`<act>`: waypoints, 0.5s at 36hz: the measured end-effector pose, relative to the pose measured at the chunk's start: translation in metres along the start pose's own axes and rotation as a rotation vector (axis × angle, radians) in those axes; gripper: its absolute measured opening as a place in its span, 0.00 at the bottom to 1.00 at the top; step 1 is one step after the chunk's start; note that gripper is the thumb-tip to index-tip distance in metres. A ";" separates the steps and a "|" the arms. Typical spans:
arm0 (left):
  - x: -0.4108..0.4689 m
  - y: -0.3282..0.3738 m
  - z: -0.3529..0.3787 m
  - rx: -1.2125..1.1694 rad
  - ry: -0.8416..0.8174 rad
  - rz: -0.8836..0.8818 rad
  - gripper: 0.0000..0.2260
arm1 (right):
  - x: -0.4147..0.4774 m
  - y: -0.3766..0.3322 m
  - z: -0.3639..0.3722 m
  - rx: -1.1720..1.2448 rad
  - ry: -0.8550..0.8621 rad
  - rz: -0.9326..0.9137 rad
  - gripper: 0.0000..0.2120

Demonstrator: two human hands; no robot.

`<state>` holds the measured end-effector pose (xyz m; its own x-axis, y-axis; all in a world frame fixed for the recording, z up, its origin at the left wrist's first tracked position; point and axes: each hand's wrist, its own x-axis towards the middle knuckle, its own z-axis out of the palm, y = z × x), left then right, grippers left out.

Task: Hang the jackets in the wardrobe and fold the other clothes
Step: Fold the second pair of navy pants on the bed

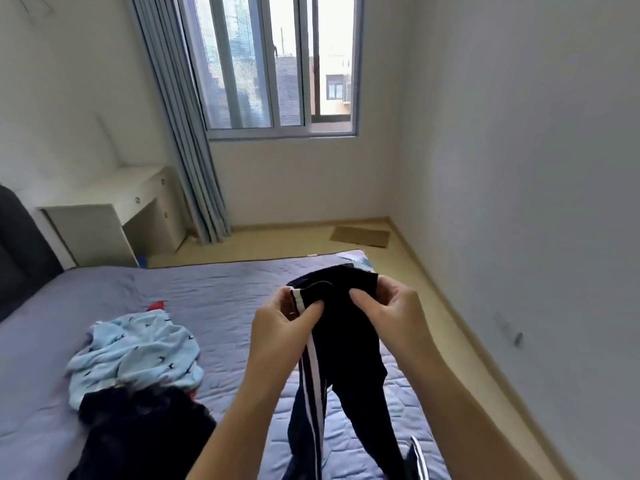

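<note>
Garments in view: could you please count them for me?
3 at least: striped track pants gripped by the left hand and right hand; a light blue patterned garment on the bed; a dark garment beneath it. Red scraps suggest more hidden.

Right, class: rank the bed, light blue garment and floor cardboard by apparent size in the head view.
1. bed
2. light blue garment
3. cardboard; it lies farther away, so its real size may be closer.
</note>
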<state>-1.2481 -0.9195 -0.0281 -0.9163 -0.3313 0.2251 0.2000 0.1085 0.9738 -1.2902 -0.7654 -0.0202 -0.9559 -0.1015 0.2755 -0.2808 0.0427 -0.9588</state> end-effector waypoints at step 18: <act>-0.003 -0.009 -0.075 -0.353 -0.022 -0.085 0.10 | -0.017 0.018 -0.052 0.741 -0.388 0.231 0.06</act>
<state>-1.2217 -0.9898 -0.0351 -0.9414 -0.3043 0.1455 0.2263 -0.2499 0.9414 -1.2836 -0.7111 -0.0385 -0.8477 -0.5075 0.1545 0.1739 -0.5409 -0.8229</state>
